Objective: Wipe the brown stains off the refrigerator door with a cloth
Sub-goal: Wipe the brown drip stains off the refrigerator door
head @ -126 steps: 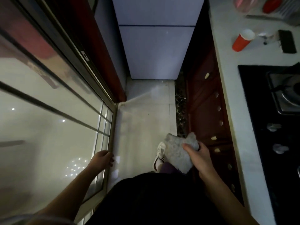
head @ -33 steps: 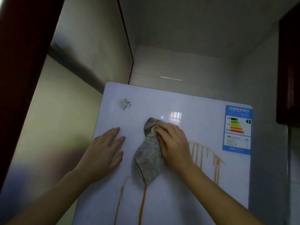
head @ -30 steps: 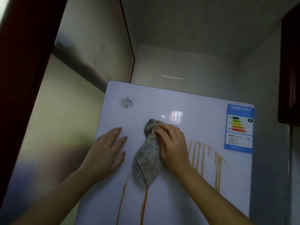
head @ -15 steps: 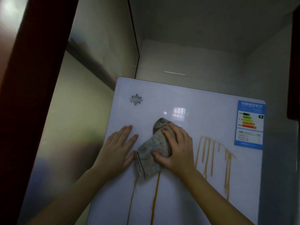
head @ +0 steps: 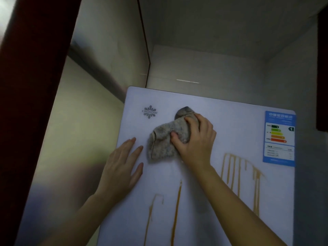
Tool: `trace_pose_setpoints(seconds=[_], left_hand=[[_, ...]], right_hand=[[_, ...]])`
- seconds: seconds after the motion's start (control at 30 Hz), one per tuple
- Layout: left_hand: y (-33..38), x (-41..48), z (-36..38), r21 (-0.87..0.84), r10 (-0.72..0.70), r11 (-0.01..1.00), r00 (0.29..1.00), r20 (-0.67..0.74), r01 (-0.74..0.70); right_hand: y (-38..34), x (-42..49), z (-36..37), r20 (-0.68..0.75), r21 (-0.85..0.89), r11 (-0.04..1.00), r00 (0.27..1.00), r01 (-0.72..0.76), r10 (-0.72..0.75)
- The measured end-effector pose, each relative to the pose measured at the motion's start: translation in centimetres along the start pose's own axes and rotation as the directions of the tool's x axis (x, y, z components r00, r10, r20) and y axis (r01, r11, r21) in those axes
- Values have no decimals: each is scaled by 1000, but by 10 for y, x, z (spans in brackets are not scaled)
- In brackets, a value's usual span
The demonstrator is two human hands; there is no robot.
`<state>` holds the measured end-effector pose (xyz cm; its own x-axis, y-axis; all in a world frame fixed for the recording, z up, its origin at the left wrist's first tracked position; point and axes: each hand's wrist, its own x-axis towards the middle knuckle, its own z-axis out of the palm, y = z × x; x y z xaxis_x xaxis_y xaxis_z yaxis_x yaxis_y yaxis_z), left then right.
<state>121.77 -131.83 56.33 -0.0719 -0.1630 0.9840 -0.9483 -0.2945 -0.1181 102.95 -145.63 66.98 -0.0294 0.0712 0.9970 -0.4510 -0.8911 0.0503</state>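
The white refrigerator door (head: 230, 125) fills the lower right of the head view. My right hand (head: 195, 139) grips a crumpled grey cloth (head: 165, 141) and presses it against the upper middle of the door. My left hand (head: 122, 166) lies flat on the door's left edge, fingers straight, just left of the cloth. Brown drip stains (head: 239, 173) run down the door to the right of my right forearm. Two more brown streaks (head: 177, 210) run down below the cloth.
A blue energy label (head: 278, 137) is stuck at the door's upper right. A grey brand logo (head: 149, 112) sits at the upper left. A dark red frame (head: 32, 86) and a grey wall stand to the left, a dark cabinet (head: 322, 68) to the right.
My right hand has slid the cloth up and to the left on the door, and the tops of the two streaks below it are wiped away. My left hand stays flat on the door.
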Motion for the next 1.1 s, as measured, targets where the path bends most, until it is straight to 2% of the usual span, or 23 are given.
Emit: trace_pose_setpoints(seconds=[0.27,0.43,0.6,0.77,0.87,0.97,1.03,1.1], left_hand=[[0,-4,10,32,30,999,999,-20,-30],[-2,-3,8,35,34,999,999,-13,-33],[-1,-4,8,29,34,999,999,-19,-33],[-1,-5,8,33,30,999,1000,0,-30],[-1,-5,8,27,28,999,1000,2,-29],[0,-5,8,28,27,999,1000,0,-27],[0,-5,9,30,27,999,1000,-2,-27],[0,-6,9,35,24,999,1000,-3,-24]], right_hand=[[-1,4,0,-72,-63,993,992,101,-105],[-1,10,-7,-7,-96,973,977,212,-214],[7,12,-5,-46,-12,901,900,433,-433],[13,3,-9,38,73,928,929,366,-369],[21,-10,-15,112,76,897,891,435,-441],[31,-16,-20,111,26,860,854,509,-508],[37,-15,-21,79,-6,893,891,450,-448],[37,-15,-20,13,-10,952,952,307,-307]])
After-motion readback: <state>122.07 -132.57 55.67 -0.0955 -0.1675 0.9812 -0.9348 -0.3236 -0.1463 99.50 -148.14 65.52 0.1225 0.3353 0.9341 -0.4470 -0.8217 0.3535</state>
